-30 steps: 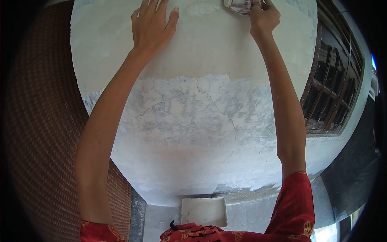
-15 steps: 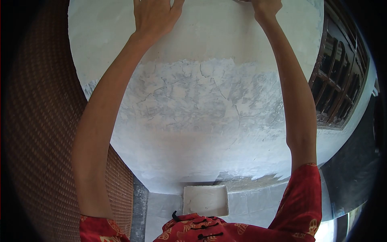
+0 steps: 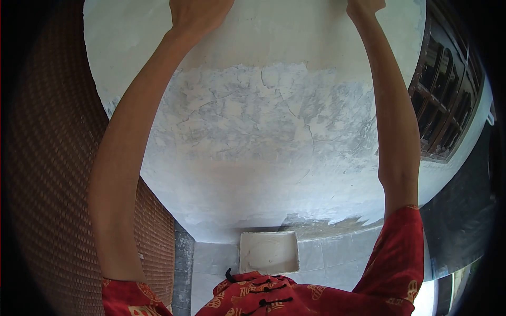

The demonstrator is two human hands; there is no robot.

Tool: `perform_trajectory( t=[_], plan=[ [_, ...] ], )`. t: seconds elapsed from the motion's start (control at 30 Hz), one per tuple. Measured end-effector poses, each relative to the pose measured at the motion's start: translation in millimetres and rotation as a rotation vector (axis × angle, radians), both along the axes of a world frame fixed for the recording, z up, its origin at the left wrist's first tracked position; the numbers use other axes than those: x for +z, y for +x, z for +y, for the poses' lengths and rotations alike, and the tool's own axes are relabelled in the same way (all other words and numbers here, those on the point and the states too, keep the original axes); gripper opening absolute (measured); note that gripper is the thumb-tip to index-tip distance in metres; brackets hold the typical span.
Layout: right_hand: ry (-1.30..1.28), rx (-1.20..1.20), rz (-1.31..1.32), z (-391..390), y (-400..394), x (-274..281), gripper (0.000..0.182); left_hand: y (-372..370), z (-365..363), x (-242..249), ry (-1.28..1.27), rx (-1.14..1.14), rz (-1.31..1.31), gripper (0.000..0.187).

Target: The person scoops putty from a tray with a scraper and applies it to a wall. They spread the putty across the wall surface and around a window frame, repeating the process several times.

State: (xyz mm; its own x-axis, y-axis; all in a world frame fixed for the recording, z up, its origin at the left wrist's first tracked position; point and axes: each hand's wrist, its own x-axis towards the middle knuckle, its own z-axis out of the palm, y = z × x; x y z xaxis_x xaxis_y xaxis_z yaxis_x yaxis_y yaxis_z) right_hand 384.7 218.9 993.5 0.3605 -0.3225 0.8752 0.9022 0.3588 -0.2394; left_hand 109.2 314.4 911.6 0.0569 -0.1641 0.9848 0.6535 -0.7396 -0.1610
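Head view: both arms reach up the wall point(image 3: 274, 131). Left hand point(image 3: 197, 13) lies against the smooth upper plaster, mostly cut off by the frame edge; I cannot tell how its fingers stand. Right hand point(image 3: 363, 5) is nearly out of frame at the top, grip unreadable. Cracked grey patch sits between the forearms. Tray point(image 3: 269, 253) of white paste rests on the tiled floor below. Window point(image 3: 443, 100) at right.

The person wears a red short-sleeved top point(image 3: 274, 297) printed with gold-orange roundel patterns, closed down the front with black knotted cord fastenings. Its sleeves end above the elbows, at near left point(image 3: 124, 295) and near right point(image 3: 400, 253). Both forearms are bare, without watch or bands.
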Motion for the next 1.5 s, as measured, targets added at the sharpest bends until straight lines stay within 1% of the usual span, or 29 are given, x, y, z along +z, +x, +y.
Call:
perform_trajectory(
  t=[0.03, 0.07, 0.13, 0.17, 0.3, 0.33, 0.4, 0.43, 0.47, 0.53, 0.57, 0.6, 0.67, 0.7, 0.73, 0.8, 0.83, 0.9, 0.93, 1.0, 1.03, 1.07, 1.13, 1.27, 1.3, 1.33, 1.37, 1.4, 1.5],
  plan=[
    [0.052, 0.042, 0.074, -7, 7, 0, 0.032, -2, 0, 0, 0.004, -0.003, 0.016, 0.053],
    [0.055, 0.043, 0.071, -12, 14, 1, 0.032, -5, 1, -1, 0.008, -0.006, 0.032, 0.053],
    [0.216, 0.124, 0.099, -20, 21, 3, 0.034, -6, 3, -1, 0.001, 0.007, 0.027, 0.053],
    [0.221, 0.124, 0.097, -16, 21, 6, 0.034, -6, 3, 0, -0.010, 0.019, 0.026, 0.053],
    [0.014, 0.130, -0.091, 7, -11, 2, 0.033, 1, 1, 0, -0.045, 0.005, -0.001, 0.053],
    [0.020, 0.131, -0.094, 6, -11, 1, 0.033, 1, 1, 0, -0.048, -0.005, -0.005, 0.053],
    [-0.022, 0.003, 0.050, 3, -5, -3, 0.031, 0, 0, 1, -0.051, -0.012, -0.006, 0.053],
    [0.004, -0.070, 0.044, -5, 5, -4, 0.030, -1, -1, 0, -0.065, -0.008, -0.003, 0.054],
    [0.004, -0.069, 0.043, -10, 12, -4, 0.030, -2, -3, -1, -0.079, -0.005, -0.002, 0.054],
    [0.129, 0.095, 0.172, -32, 5, -5, 0.032, -5, -1, -1, -0.064, -0.010, -0.001, 0.054],
    [0.152, 0.072, 0.132, -29, 8, -3, 0.036, -6, -1, -1, -0.052, -0.017, 0.000, 0.054],
    [0.156, 0.074, 0.129, -25, 3, -2, 0.036, -6, 1, -1, -0.048, -0.016, -0.003, 0.054],
    [0.025, 0.280, 0.038, -14, -15, -1, 0.035, -2, 3, 0, -0.086, 0.019, -0.020, 0.054],
    [-0.035, 0.209, 0.008, -8, -19, -4, 0.034, -1, 2, -1, -0.081, 0.016, -0.023, 0.054],
    [-0.037, 0.039, -0.016, 2, -13, -5, 0.030, -1, 1, -3, -0.091, -0.004, -0.013, 0.054],
    [-0.027, -0.083, 0.020, 5, 5, -11, 0.032, -2, -2, -5, -0.091, -0.027, -0.006, 0.054],
    [-0.019, -0.086, 0.015, -7, 6, -10, 0.032, -3, -3, -6, -0.085, -0.028, 0.009, 0.055],
    [0.034, 0.045, 0.183, -32, 11, -10, 0.033, -7, -3, -8, -0.069, -0.028, 0.012, 0.055],
    [0.047, 0.047, 0.172, -33, 13, -4, 0.033, -9, -2, -8, -0.064, -0.031, 0.019, 0.055],
    [0.122, 0.313, 0.137, -32, 15, 1, 0.034, -9, 2, -7, -0.050, -0.033, 0.021, 0.055],
    [0.076, 0.321, 0.156, -31, -7, 3, 0.036, -8, 4, -6, -0.058, -0.045, 0.017, 0.056],
    [-0.036, 0.246, 0.095, -25, -14, 4, 0.037, -6, 6, -5, -0.066, -0.057, 0.014, 0.056],
    [-0.160, 0.214, 0.042, -15, -37, -1, 0.037, 1, 9, -7, -0.033, -0.039, -0.022, 0.053],
    [-0.160, 0.070, 0.095, -27, -33, -15, 0.036, 4, 10, -10, 0.005, -0.043, -0.038, 0.052],
    [-0.061, 0.071, 0.128, -36, -31, -17, 0.032, 3, 10, -10, 0.013, -0.043, -0.040, 0.052],
    [0.037, 0.074, 0.160, -42, -31, -20, 0.027, 2, 9, -11, 0.012, -0.040, -0.029, 0.052],
    [0.050, 0.152, 0.229, -46, -32, -19, 0.031, 1, 9, -10, 0.008, -0.039, -0.020, 0.051],
    [0.053, 0.152, 0.226, -42, -32, -16, 0.031, 1, 10, -10, 0.011, -0.039, -0.022, 0.051],
    [-0.091, 0.334, 0.159, -26, -43, -14, 0.034, 3, 10, -11, -0.010, -0.053, -0.025, 0.051]
  ],
)
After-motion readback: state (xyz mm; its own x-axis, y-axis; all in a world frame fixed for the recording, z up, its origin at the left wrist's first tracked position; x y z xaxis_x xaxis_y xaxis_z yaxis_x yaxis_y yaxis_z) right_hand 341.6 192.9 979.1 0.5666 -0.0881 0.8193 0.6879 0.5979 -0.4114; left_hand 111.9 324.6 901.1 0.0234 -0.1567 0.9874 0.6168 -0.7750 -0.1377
